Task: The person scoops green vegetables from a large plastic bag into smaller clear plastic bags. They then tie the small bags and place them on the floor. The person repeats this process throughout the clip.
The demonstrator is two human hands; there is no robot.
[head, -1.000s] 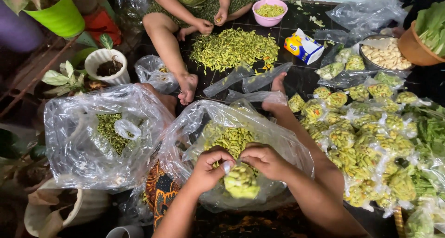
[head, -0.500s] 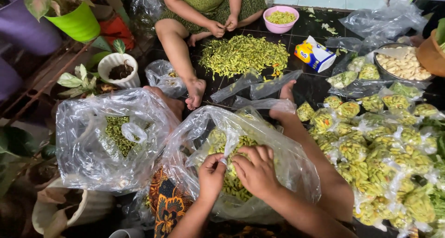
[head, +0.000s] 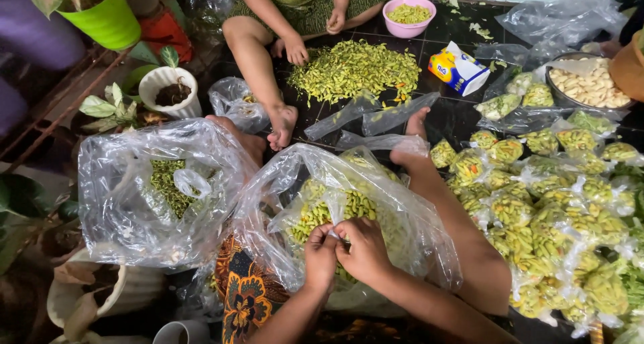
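Left hand (head: 320,255) and right hand (head: 365,249) pinch together on a small clear bag (head: 333,218) over the large open sack of chillies (head: 355,210). Dark tiled floor (head: 463,116): packed bags (head: 550,210) crowd three o'clock, another sack (head: 154,190) at nine, a chilli heap (head: 359,69) at twelve

We see soft, even daylight with sharp focus throughout. Glare streaks the clear plastic bag (head: 161,196); left of it, corners darken and lines bow outward.
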